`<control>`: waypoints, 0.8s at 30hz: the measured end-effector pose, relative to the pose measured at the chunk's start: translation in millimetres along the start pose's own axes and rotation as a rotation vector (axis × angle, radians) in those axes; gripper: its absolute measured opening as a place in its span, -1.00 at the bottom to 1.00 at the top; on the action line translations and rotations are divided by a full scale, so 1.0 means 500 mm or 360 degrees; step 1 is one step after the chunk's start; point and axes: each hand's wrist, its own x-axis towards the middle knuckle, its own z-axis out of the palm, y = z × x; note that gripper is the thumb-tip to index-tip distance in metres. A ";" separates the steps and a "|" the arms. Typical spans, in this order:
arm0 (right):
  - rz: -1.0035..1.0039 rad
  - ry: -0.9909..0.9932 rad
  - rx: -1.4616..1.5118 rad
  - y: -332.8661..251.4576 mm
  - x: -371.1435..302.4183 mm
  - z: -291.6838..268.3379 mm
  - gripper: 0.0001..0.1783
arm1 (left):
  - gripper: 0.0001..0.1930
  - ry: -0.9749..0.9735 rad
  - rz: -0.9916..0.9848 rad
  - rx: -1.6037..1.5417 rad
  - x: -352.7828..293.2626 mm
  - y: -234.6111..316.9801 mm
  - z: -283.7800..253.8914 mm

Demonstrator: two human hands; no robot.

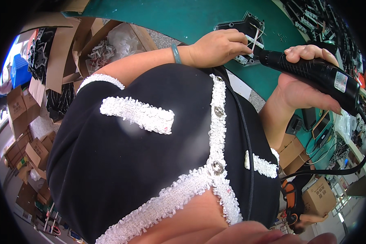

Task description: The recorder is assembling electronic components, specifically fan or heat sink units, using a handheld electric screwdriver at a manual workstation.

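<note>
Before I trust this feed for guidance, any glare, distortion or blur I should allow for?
Head view: fisheye bending and dark corners at the rim; far left edge washed out; pale hazy patches over the black top; left hand and black handheld tool fairly clear; scattered bits too small to identify.

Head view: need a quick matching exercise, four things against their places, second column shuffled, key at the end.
1. Power screwdriver
2. Green bangle
3. Black housing
4. Blue bin

A. Near the picture's left edge
B. On the green tabletop, by the left hand
C. In the right hand
D. Around the left wrist

Pairs: 1-C, 2-D, 3-B, 4-A
</note>
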 end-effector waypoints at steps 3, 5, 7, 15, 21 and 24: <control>0.0005 -0.0100 -0.0089 0.005 0.000 0.002 0.25 | -0.67 -0.0014 0.0001 -0.0022 -0.002 0.002 -0.002; 0.0010 -0.0119 -0.0062 0.006 -0.002 0.008 0.26 | -0.66 -0.0031 -0.0002 -0.0032 -0.001 0.002 -0.001; 0.0018 -0.0139 -0.0028 0.009 -0.007 0.009 0.26 | -0.66 -0.0018 -0.0003 -0.0046 -0.002 0.003 0.002; 0.0046 -0.0111 -0.0079 0.022 -0.013 0.011 0.27 | -0.79 0.0000 -0.0028 -0.0056 0.002 -0.001 0.009; -0.0069 0.0303 0.0017 -0.126 -0.012 -0.087 0.13 | -0.82 -0.0199 -0.0021 -0.0174 0.040 -0.027 -0.019; -0.0220 0.0414 -0.0141 -0.182 -0.027 -0.113 0.11 | -0.86 -0.0227 -0.0178 -0.0416 0.143 -0.074 -0.037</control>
